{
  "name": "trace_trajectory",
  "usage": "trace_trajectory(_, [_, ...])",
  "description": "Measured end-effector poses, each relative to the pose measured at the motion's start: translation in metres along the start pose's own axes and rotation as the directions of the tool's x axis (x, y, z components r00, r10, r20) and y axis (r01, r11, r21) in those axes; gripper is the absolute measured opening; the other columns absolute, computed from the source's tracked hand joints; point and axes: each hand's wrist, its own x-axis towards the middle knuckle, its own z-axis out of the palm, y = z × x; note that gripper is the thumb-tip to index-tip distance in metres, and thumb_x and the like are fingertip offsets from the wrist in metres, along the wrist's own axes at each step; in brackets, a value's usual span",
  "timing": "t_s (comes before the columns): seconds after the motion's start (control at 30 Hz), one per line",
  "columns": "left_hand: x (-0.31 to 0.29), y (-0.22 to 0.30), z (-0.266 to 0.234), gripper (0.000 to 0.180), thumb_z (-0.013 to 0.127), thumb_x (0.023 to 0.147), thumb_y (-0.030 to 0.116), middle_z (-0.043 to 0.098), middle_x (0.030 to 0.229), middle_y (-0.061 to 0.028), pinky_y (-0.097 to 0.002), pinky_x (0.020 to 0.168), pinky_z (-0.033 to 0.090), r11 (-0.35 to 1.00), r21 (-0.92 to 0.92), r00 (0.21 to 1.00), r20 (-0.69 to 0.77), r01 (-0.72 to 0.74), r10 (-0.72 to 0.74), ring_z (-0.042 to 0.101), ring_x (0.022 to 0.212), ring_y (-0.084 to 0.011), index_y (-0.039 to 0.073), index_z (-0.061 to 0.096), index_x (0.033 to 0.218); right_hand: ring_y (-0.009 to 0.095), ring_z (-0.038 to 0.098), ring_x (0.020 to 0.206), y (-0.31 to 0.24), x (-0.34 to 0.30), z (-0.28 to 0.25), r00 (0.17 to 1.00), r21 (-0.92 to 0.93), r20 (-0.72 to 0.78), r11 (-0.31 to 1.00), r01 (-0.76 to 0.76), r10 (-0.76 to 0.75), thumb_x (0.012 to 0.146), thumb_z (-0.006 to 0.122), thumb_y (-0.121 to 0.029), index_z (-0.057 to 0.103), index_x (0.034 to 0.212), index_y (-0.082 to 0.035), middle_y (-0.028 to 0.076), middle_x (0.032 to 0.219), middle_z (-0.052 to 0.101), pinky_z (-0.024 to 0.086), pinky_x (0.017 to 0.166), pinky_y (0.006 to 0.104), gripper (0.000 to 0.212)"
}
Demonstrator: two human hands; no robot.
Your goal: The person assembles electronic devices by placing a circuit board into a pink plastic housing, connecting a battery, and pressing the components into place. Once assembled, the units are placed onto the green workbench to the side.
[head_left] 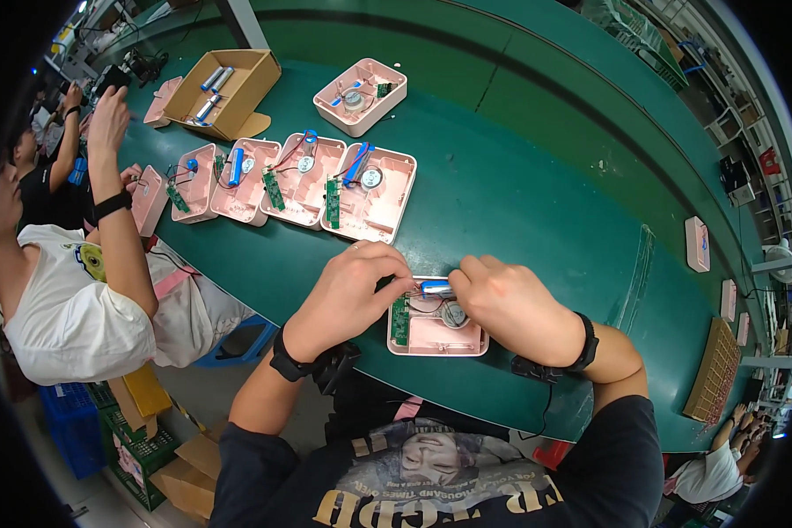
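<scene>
A pink plastic housing [440, 348] sits on the table in front of me. Inside it are a green circuit board [400, 320] along the left side, thin wires and a round silver speaker [454, 314]. A blue cylindrical battery [435, 288] lies along the far side, between my hands. My left hand [358, 280] is closed, thumb and fingers pinched at the housing's far left corner; whatever is in the pinch is too small to make out. Curled over the far right corner, my right hand [512, 304] has its fingers closed at the battery's right end.
Several pink housings with boards and wires, including one [383, 195], stand in a row at far left. Behind them are a cardboard box [238, 97] of batteries and another housing [361, 97]. A co-worker [79, 290] sits at left. A brown grid tray [711, 374] lies at right.
</scene>
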Motion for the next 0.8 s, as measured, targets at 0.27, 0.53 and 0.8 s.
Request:
trace_trajectory(0.27, [-0.010, -0.005, 0.005, 0.013, 0.082, 0.089, 0.006, 0.075, 0.102, -0.0092, -0.0382, 0.083, 0.059, 0.999, -0.007, 0.995, -0.086, -0.052, 0.051, 0.073, 0.094, -0.0295, 0.000, 0.077, 0.099, 0.031, 0.069, 0.088, 0.007, 0.001, 0.004, 0.996, 0.148, 0.070, 0.988, 0.040, -0.051, 0.083, 0.072, -0.005, 0.063, 0.099, -0.002, 0.013, 0.096, 0.063, 0.059, 0.074, 0.0416, 0.019])
trace_trajectory(0.53, [-0.017, -0.011, 0.011, 0.010, 0.081, 0.090, 0.006, 0.074, 0.101, -0.0080, -0.0396, 0.087, 0.057, 0.984, 0.060, 0.978, -0.112, -0.168, 0.174, 0.070, 0.100, -0.0287, 0.003, 0.078, 0.099, 0.035, 0.066, 0.101, 0.029, 0.023, 0.026, 0.999, 0.416, 0.014, 0.909, 0.038, -0.048, 0.089, 0.078, -0.010, 0.067, 0.120, -0.006, 0.013, 0.101, 0.063, 0.056, 0.086, 0.0452, 0.033])
trace_trajectory(0.8, [-0.019, 0.000, 0.018, 0.012, 0.077, 0.091, 0.002, 0.075, 0.103, -0.0076, -0.0429, 0.093, 0.055, 0.985, 0.053, 0.979, -0.115, -0.164, 0.169, 0.066, 0.107, -0.0324, 0.003, 0.074, 0.102, 0.037, 0.067, 0.103, 0.027, 0.025, 0.028, 0.998, 0.440, 0.056, 0.898, -0.019, -0.006, 0.090, 0.078, -0.010, 0.067, 0.124, -0.006, 0.013, 0.107, 0.066, 0.055, 0.088, 0.0459, 0.036])
